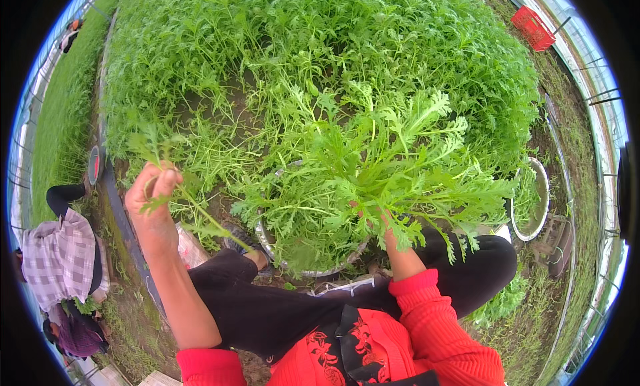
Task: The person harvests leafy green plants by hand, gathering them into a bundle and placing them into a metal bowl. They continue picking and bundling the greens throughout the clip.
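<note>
My left hand (155, 186) is raised at the left, its fingers closed on a thin leafy green stem (207, 216) that slants down to the right. A large spread bunch of cut leafy greens (400, 171) is in my right hand (382, 221), whose fingers are mostly hidden under the leaves. Below and between my hands, a round metal basin (325, 273) holds a heap of the same greens (305, 226). Dense rows of these plants (320, 31) grow beyond it, with thinned stems near the basin.
Another basin (545, 206) with greens stands at the right, beside a small stool (560, 248). A red plastic crate (533, 28) lies farther up. Co-workers crouch at the left, one in a checked top (62, 258), near a dark bowl (95, 165). Edging (122, 226) borders the bed.
</note>
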Demonstrator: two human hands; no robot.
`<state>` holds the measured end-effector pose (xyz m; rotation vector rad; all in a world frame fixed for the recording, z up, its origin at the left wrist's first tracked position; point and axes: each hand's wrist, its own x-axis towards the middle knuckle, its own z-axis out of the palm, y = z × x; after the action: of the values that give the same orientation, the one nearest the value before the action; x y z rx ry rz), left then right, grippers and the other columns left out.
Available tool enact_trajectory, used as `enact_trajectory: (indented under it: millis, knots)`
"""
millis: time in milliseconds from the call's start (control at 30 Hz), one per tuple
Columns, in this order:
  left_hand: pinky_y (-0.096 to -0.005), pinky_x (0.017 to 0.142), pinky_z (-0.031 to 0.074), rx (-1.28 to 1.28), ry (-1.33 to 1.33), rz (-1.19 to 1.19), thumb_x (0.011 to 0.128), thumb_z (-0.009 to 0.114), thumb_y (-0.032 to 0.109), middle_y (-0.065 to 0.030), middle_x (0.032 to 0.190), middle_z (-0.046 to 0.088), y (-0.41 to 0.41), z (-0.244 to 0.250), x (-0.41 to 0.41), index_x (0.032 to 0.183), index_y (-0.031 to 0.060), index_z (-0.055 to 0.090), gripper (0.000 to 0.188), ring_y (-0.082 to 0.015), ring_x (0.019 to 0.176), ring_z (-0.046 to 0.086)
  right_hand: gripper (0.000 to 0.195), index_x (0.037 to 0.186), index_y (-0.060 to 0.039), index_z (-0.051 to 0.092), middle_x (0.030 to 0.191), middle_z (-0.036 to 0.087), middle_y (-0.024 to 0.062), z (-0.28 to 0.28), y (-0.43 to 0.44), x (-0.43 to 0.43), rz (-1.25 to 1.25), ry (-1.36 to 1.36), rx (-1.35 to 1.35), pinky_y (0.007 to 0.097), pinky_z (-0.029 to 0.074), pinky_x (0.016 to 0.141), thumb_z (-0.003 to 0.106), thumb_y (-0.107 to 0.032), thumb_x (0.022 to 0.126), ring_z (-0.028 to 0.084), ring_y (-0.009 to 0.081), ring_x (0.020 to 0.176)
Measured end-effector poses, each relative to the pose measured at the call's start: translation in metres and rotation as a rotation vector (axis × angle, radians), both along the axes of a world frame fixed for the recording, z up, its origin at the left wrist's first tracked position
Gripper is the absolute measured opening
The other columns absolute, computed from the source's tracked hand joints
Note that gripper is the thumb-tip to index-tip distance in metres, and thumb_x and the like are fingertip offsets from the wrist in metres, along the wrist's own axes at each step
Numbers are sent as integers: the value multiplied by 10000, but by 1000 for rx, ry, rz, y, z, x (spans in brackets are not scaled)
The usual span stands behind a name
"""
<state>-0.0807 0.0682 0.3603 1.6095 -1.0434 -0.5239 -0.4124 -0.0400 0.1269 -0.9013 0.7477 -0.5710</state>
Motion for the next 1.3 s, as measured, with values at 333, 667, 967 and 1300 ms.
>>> enact_trajectory:
  millis: [333, 667, 967, 1300]
  knots:
    - [-397, 957, 381, 173, -1091, -138, 766, 695, 89, -65, 1106, 623, -8, -24, -59, 926, 73, 656, 166, -282, 1112, 531, 427, 1251, -55, 502, 1278, 525, 130, -5, -14, -16, -3, 30, -14, 396, 416, 987, 613, -271, 900, 495, 273, 1164]
    - [-333, 751, 499, 360, 26, -753, 860, 635, 122, -84, 971, 675, 3, -82, -108, 987, 42, 656, 151, -225, 830, 642, 378, 1210, -59, 555, 1236, 574, 123, -4, -13, -9, -175, 84, -161, 374, 444, 960, 624, -257, 894, 530, 259, 1128]
    - [-312, 811, 528, 226, 1146, -246, 884, 639, 160, -142, 1401, 434, -14, -151, -127, 1466, 69, 282, 688, -227, 1073, 602, 349, 1211, -46, 589, 1141, 644, 39, 70, -11, 3, -11, 261, -415, 320, 481, 884, 652, -98, 872, 590, 162, 1031]
    - [-249, 697, 495, 233, 610, -290, 919, 608, 170, -70, 1019, 673, -25, -133, -99, 1068, 4, 673, 233, -125, 811, 625, 301, 1083, -59, 632, 923, 680, 33, 53, 16, 13, 371, 117, -120, 281, 510, 713, 695, -165, 809, 640, 130, 840]
